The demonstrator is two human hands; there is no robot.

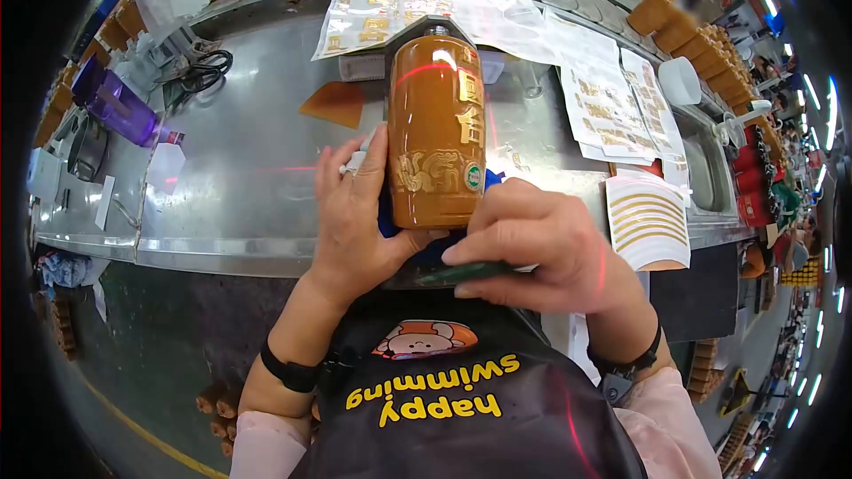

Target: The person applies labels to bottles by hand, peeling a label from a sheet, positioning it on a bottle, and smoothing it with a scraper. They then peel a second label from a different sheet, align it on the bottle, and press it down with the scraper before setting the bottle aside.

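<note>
Bottle: I see the amber bottle (433,129) at upper centre of the frame, neck toward the top edge, gold lettering showing.
Left grip: the left hand (355,213) clasps its lower left side.
Right grip: the right hand (550,244) pinches a dark green tool (470,273), just below centre.
Bench (240,204): sticker sheets (612,106), upper right; purple pitcher (122,106), upper left.

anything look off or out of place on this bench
The sheet of curved gold strips seems to poke past the front edge of the metal table, which looks precarious. A black cable lies untidily bunched. The bottle shows no obvious damage, and I see no spill.
</note>
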